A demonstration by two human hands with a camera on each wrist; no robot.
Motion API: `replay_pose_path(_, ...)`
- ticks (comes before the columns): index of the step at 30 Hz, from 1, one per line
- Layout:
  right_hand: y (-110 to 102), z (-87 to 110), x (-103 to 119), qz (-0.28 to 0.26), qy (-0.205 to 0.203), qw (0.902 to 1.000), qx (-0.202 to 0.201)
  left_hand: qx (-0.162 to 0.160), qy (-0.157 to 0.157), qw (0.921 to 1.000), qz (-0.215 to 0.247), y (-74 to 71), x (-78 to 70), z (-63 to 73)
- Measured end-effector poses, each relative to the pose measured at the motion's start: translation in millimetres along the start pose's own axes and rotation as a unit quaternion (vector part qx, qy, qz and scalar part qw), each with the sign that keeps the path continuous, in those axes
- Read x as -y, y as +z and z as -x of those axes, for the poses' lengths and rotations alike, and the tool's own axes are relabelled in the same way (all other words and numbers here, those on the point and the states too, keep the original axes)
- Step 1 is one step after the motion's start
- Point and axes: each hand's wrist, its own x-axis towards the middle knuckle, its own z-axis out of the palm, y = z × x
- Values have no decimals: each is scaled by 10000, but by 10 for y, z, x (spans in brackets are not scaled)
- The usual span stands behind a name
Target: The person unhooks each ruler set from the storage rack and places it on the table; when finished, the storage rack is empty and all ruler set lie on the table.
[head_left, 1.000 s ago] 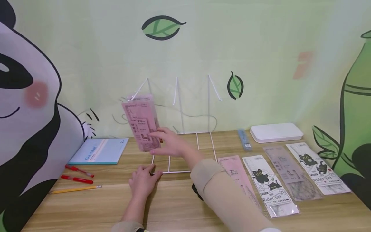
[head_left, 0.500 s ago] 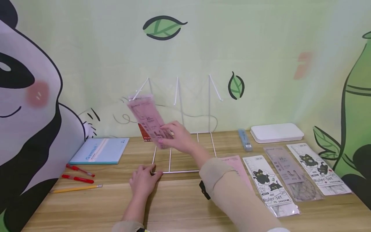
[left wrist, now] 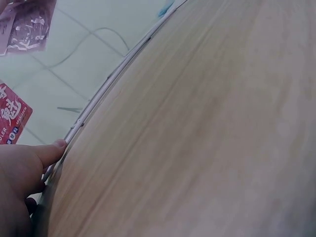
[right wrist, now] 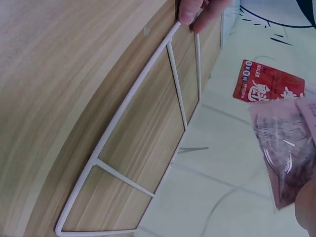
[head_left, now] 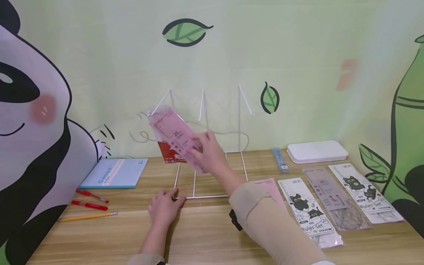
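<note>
A white wire display rack (head_left: 206, 196) with three slanting hooks stands at the back of the table. My left hand (head_left: 164, 208) holds the front left corner of its base; in the left wrist view the thumb (left wrist: 49, 153) lies along the front bar. My right hand (head_left: 212, 152) pinches the lower part of a pink ruler-set packet (head_left: 176, 133), thumb in front. The packet leans, its top end at the tip of the left hook (head_left: 159, 102) and its lower end swung right. Behind it hangs a red card (head_left: 167, 151), partly covered, lettered RULER in the right wrist view.
Right of the rack lie another pink packet (head_left: 268, 187), a white cat packet (head_left: 308, 208), a greyish-pink packet (head_left: 332, 197) and a second cat packet (head_left: 362, 191). Behind them are a white case (head_left: 316, 151) and blue box (head_left: 280, 160). A notebook (head_left: 114, 172), red pens (head_left: 88, 204) and pencil (head_left: 87, 217) lie left.
The pink packet has tilted, its lower end swinging right with my right hand while the top stays by the left hook. More of the red card shows. My left hand stays put.
</note>
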Motion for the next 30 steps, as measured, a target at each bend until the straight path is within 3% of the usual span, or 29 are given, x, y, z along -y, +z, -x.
replay_pose_path(5, -26, 1, 40, 381, 111, 9991, -159, 0, 35, 10000, -19, -2, 6, -3)
replay_pose_path(12, -106, 9, 36, 831, -181, 9962, -204, -31, 42, 10000, 24, 8, 1, -13)
replay_pose_path(24, -233, 112, 87, 366, -880, 9949, -322, -19, 6, 10000, 42, 4, -8, -4)
replay_pose_path(30, -289, 216, 18, 162, -807, 9966, -25, -8, 19, 10000, 22, 8, -2, -1)
